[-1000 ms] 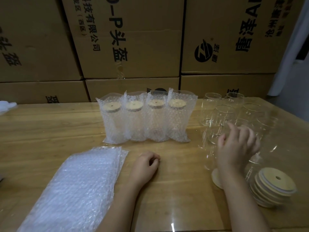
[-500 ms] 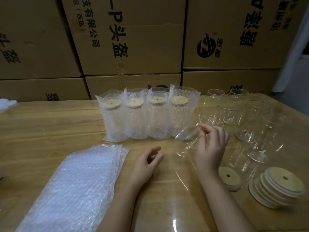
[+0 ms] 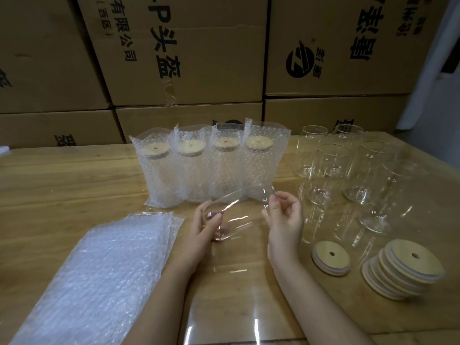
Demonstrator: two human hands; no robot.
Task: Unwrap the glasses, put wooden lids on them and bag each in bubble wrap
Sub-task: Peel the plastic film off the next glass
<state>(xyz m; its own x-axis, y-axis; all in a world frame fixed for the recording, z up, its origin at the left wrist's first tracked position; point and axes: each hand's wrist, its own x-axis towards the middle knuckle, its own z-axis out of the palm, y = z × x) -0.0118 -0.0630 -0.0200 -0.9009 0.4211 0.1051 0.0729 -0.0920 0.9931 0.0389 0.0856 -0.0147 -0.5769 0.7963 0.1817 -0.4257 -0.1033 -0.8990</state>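
status: four lidded, bagged glasses (image 3: 211, 168) stand in clear bubble wrap at the rear of the wooden tabletop (image 3: 62, 180). one clear glass (image 3: 231, 212) is held sideways above the tabletop: left hand (image 3: 205, 229) fingers curl round its base, right hand (image 3: 283, 220) fingers pinch its rim end. several bare glasses (image 3: 348, 175), stacked round wooden lids (image 3: 403, 272) and flat bubble-wrap bags (image 3: 107, 270) are not yet processed
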